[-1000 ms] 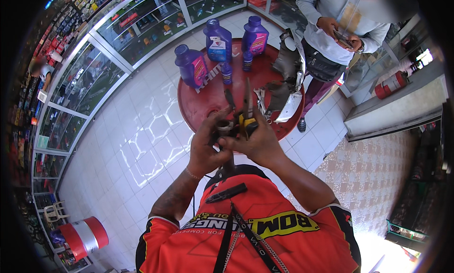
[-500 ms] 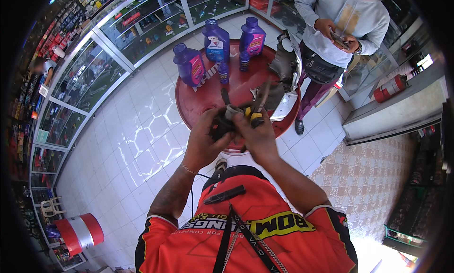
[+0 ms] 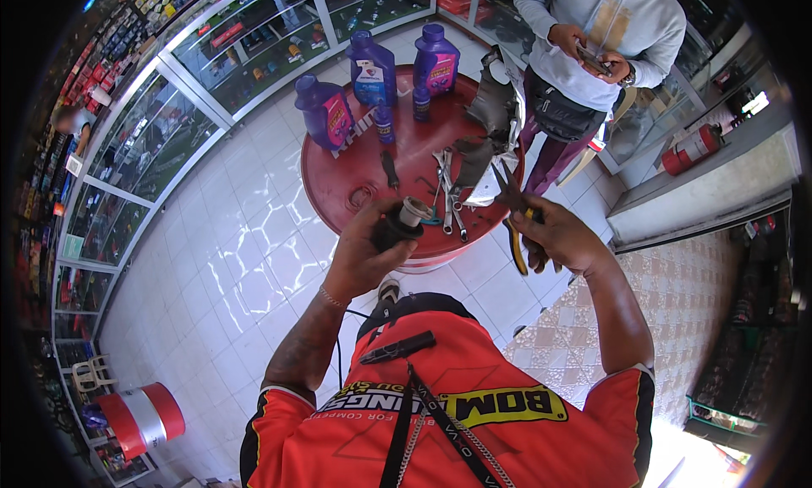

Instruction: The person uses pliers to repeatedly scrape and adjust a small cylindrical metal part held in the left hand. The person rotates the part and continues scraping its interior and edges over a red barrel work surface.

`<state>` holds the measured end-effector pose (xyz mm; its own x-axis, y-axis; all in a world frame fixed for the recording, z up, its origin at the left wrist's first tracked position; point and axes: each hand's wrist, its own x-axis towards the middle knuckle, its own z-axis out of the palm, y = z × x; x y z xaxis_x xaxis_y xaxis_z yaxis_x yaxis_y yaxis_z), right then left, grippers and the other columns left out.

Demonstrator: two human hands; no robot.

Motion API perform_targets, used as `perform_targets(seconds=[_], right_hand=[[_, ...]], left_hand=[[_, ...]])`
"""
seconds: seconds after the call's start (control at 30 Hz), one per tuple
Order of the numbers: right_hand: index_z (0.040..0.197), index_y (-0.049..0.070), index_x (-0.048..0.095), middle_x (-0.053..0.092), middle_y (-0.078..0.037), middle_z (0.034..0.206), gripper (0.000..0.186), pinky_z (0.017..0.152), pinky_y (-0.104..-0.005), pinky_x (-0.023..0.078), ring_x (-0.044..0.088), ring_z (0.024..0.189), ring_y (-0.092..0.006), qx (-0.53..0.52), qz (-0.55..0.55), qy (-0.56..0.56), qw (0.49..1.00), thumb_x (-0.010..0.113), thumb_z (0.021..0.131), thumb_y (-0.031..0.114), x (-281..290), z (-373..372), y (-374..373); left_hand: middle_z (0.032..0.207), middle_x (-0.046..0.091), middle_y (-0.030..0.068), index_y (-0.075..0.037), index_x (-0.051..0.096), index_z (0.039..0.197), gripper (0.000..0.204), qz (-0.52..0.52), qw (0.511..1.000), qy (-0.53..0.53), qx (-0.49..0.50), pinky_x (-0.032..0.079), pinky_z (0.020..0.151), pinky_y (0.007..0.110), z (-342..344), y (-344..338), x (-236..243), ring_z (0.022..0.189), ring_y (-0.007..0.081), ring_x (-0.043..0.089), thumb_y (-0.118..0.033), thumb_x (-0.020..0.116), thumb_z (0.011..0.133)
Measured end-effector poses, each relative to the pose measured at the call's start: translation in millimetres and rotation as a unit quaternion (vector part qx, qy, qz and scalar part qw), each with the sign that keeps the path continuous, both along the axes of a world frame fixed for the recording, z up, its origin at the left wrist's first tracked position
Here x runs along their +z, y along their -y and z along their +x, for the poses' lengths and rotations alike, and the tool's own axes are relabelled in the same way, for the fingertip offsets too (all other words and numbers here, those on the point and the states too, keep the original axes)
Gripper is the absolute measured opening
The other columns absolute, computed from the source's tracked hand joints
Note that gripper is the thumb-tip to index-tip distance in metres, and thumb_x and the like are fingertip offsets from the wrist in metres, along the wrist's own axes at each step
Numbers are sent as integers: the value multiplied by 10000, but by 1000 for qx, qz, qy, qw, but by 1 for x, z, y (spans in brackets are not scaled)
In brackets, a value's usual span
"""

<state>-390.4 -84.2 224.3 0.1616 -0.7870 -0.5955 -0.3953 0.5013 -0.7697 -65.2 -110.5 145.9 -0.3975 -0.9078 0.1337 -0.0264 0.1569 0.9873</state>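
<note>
My left hand (image 3: 365,249) grips a small black cylindrical part (image 3: 400,222) with a pale round cap, held up above the near edge of a red drum top (image 3: 355,171). My right hand (image 3: 558,234) holds yellow-handled pliers (image 3: 513,207) off to the right, jaws pointing toward the drum. The two hands are apart. On the drum lie several wrenches (image 3: 448,196), a dark screwdriver (image 3: 389,168) and a grey and black plastic cover (image 3: 495,116).
Three purple oil jugs (image 3: 370,67) and two small purple bottles stand at the drum's far side. A person in a grey top (image 3: 596,31) stands beyond the drum, handling a phone. Glass display cases (image 3: 211,65) line the left. A red and white drum (image 3: 139,419) sits lower left.
My hands were together working the pliers on the part. Now they have separated: the right hand has drawn the pliers away to the right, the left keeps the part.
</note>
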Motion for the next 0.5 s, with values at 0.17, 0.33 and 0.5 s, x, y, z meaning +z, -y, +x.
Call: perform_targets(seconds=[0.17, 0.33, 0.5], right_hand=[[1535, 87, 416, 685, -174, 1196, 591, 757, -352, 546, 713, 865, -223, -150, -123, 370, 909, 579, 1060, 399, -37, -14, -19], [1361, 89, 504, 642, -193, 1255, 398, 942, -418, 513, 667, 1065, -292, -271, -288, 437, 808, 611, 1046, 308, -80, -19, -8], [1310, 48, 464, 664, -112, 1125, 399, 961, -332, 518, 667, 1041, -187, -315, -278, 299, 857, 695, 986, 86, -89, -5, -1]], left_hand=[[1049, 675, 41, -26, 573, 1340, 554, -16, 999, 32, 19, 531, 809, 290, -4, -6, -14, 923, 111, 632, -103, 815, 848], [1055, 671, 56, -33, 586, 1323, 562, 8, 998, 55, 15, 527, 836, 300, -11, -12, -16, 939, 138, 640, -132, 828, 826], [1080, 664, 69, -28, 584, 1322, 569, -24, 997, 74, 16, 519, 867, 309, -15, -20, -15, 975, 157, 637, -136, 830, 821]])
